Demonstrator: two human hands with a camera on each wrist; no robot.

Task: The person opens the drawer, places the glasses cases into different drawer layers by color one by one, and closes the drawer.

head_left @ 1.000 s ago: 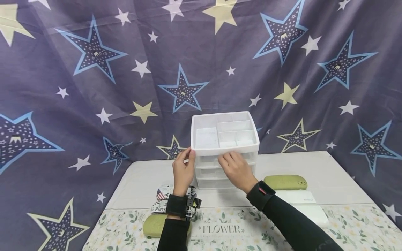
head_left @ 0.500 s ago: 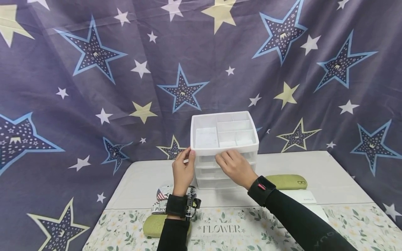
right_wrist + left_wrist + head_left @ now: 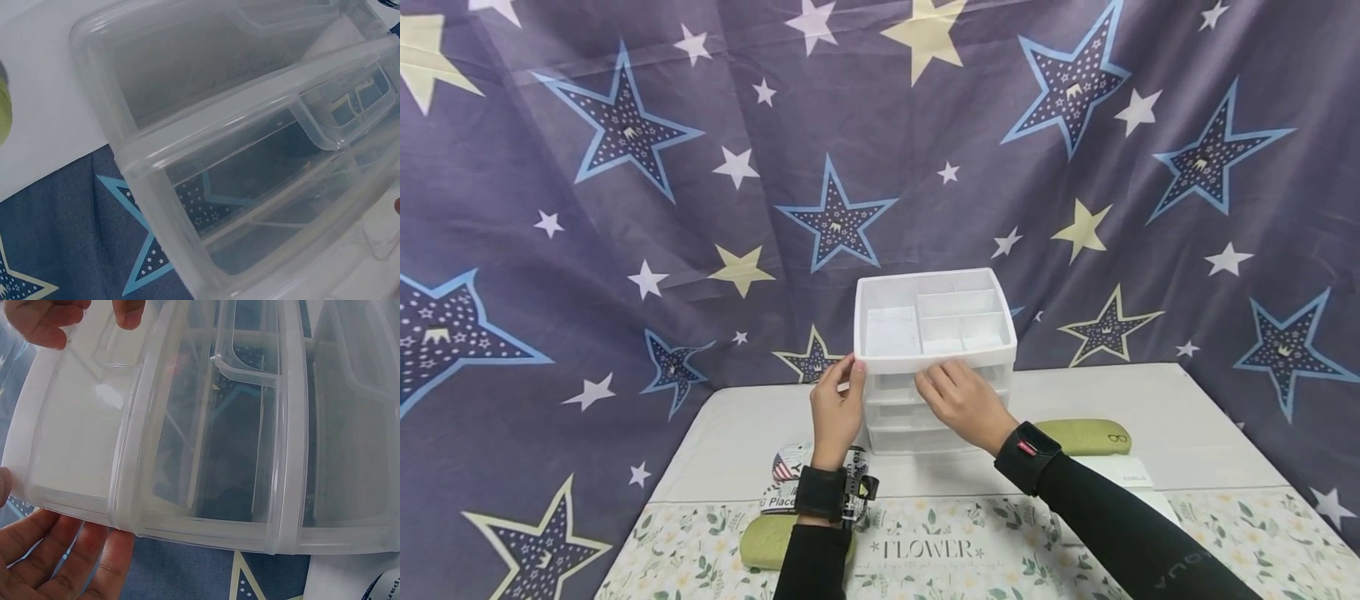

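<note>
Left grip (image 3: 837, 412) on organizer (image 3: 897, 365), sleeve (image 3: 815, 562) part-hiding green case (image 3: 764, 542)

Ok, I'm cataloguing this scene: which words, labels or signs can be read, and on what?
"FLOWER": tablecloth; smaller line beneath unreadable.
"G Place", "Y": patterned item; other fragments unclear.
Glasses sign: far green case.
White box: too small.
Right sleeve, wristband label: too blurred.

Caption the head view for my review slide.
Left hand at the corner of a white drawer unit, right hand at its front, starry curtain behind.
</note>
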